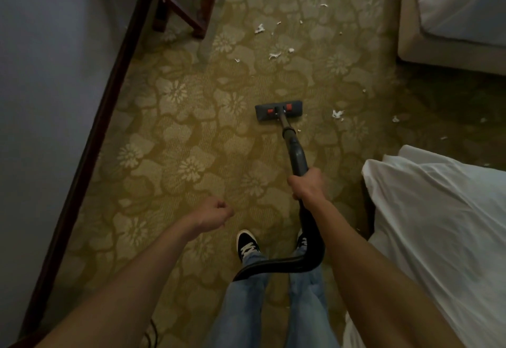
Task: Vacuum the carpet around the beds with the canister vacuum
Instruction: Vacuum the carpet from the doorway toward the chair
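Baseboard (82, 156) far left, then left grip (216, 212) curled in an empty fist above floral carpet (178, 142), vacuum head (279, 112) flat on it short of white scraps (273, 55), right grip (308, 186) wrapped round the wand (297, 156), bed corner (438, 224) rightmost.

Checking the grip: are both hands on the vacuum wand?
No, only the right hand grips the wand; the left hand is a curled fist off to the side, holding nothing.

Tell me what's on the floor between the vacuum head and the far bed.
Small white scraps scattered on otherwise bare carpet, in the head view.
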`<state>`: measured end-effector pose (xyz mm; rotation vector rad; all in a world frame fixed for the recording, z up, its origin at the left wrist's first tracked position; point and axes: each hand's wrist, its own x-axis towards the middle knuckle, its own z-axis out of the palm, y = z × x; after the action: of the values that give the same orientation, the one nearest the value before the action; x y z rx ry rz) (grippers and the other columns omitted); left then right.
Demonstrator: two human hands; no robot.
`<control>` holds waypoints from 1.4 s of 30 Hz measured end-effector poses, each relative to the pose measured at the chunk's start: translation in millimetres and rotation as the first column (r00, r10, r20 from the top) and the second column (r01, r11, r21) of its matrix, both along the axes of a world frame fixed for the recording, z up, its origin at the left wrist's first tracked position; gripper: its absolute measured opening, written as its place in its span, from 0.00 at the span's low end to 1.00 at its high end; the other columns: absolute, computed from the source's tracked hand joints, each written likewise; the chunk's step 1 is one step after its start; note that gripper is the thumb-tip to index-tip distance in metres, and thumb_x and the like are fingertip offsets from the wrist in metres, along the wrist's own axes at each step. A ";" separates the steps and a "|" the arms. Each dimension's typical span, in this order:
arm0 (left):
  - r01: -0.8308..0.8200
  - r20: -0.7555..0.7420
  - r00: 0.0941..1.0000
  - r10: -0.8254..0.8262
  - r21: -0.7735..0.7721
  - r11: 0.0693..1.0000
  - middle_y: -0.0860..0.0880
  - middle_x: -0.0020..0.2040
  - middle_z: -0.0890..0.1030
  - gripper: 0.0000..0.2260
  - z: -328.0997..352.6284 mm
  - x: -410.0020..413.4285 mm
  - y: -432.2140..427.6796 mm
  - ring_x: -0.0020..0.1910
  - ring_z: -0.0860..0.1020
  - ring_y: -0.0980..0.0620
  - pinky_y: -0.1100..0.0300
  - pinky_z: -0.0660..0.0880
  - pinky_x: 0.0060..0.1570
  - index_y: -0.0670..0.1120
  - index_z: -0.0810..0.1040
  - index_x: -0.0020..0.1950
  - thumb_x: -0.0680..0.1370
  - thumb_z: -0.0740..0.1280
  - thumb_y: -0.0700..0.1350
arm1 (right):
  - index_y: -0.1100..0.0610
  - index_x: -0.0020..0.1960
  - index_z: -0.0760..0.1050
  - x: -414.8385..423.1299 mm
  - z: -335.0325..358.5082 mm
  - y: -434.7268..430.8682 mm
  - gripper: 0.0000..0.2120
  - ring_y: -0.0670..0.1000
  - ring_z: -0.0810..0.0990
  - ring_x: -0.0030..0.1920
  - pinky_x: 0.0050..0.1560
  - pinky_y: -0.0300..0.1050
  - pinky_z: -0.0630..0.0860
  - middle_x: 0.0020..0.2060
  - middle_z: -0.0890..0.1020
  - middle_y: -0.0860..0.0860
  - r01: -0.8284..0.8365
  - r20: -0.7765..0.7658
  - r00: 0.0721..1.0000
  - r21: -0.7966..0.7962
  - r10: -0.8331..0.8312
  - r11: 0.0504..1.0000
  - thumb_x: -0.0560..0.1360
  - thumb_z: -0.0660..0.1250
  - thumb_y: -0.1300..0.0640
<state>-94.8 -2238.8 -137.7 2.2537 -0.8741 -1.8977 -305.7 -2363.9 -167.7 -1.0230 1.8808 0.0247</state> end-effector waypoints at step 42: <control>0.113 -0.034 0.993 -0.113 -0.019 0.993 0.43 0.52 0.80 0.08 10.8 -10.1 -16.1 0.46 0.78 0.49 0.60 0.74 0.41 0.41 0.78 0.54 0.84 0.62 0.44 | 0.56 0.57 0.77 -57.6 11.4 98.9 0.14 0.55 0.84 0.45 0.47 0.51 0.84 0.46 0.82 0.54 0.109 -0.102 0.990 0.066 -0.102 0.992 0.75 0.72 0.52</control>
<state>-104.9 -2254.9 -126.9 2.1983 -1.0297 -1.9610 -363.3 -2265.0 -156.3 -0.8868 2.0069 0.0817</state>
